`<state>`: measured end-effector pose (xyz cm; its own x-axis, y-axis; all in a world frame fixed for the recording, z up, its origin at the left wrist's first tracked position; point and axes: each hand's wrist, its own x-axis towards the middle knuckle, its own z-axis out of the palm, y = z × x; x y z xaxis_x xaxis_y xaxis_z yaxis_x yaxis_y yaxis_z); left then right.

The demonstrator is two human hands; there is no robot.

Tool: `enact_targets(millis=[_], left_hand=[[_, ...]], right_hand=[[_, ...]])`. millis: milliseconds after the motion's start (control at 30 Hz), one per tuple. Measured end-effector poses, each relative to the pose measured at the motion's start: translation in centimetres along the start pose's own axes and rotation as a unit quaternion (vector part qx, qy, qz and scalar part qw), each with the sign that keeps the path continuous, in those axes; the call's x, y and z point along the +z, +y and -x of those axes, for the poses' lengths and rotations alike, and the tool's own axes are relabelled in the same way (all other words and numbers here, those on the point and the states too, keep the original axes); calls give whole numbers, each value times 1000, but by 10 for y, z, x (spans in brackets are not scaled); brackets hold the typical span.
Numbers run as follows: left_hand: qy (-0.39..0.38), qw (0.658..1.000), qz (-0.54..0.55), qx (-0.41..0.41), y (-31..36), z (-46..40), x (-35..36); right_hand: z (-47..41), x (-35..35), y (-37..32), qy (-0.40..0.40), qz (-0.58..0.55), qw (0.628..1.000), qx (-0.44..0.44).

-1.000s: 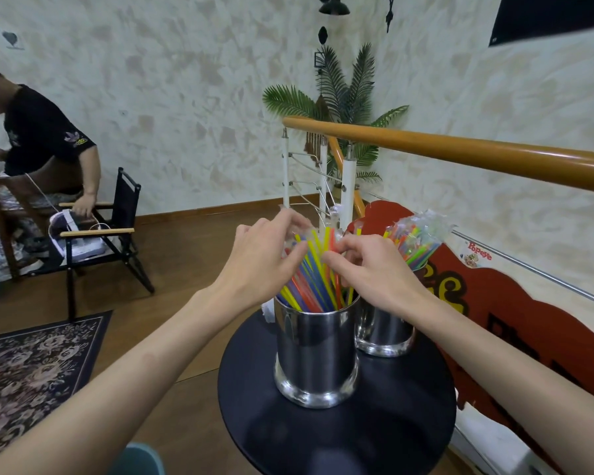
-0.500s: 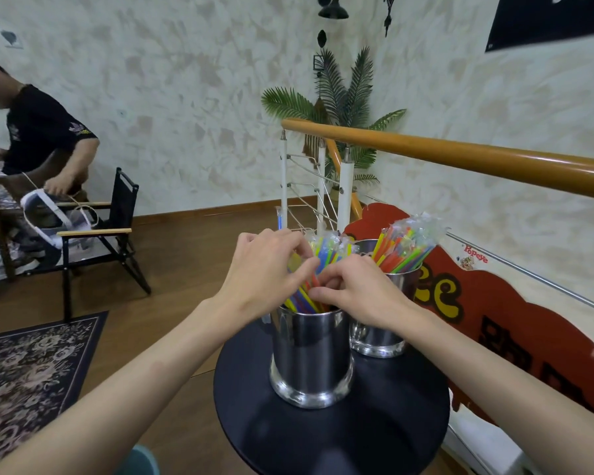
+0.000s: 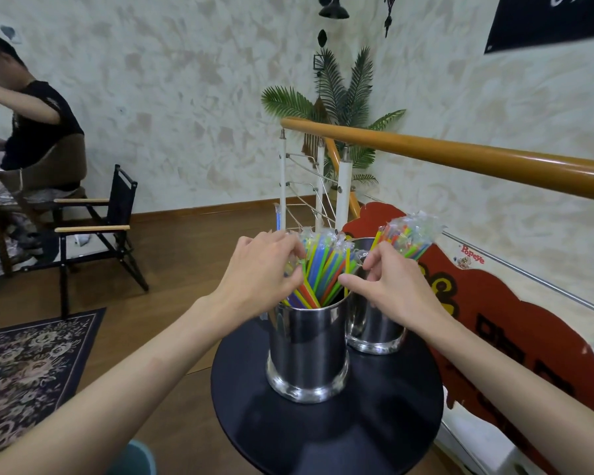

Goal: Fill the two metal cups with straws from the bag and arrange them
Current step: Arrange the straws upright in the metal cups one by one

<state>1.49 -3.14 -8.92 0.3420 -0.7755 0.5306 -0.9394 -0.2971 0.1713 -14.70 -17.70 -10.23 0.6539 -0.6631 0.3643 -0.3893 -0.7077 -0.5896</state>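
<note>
Steel near cup (image 3: 307,351) on round black table (image 3: 326,437), full of wrapped straws (image 3: 323,269) — left hand (image 3: 254,272) and right hand (image 3: 391,286) both pinching straws at the rim; second cup (image 3: 374,329) touching behind, bundle (image 3: 407,236) inside.

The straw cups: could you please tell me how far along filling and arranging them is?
Done: both cups hold straws, the near cup and the far cup. In hand: the left hand and right hand are fingering the near cup's straws, spreading them. Left: tidying the far cup's straws. No bag is visible.
</note>
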Motion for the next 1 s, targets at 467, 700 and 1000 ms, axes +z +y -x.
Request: enact_targets(millis=[467, 700, 1000], left_hand=[[-22, 998, 53, 33, -10, 4, 8], [-26, 998, 56, 29, -7, 2, 5], [-24, 996, 85, -4, -2, -4, 5]], right_hand=[[-19, 16, 4, 0, 1, 1000, -20], [-16, 11, 5, -26, -51, 998, -40], [-27, 12, 1, -54, -115, 990, -56]])
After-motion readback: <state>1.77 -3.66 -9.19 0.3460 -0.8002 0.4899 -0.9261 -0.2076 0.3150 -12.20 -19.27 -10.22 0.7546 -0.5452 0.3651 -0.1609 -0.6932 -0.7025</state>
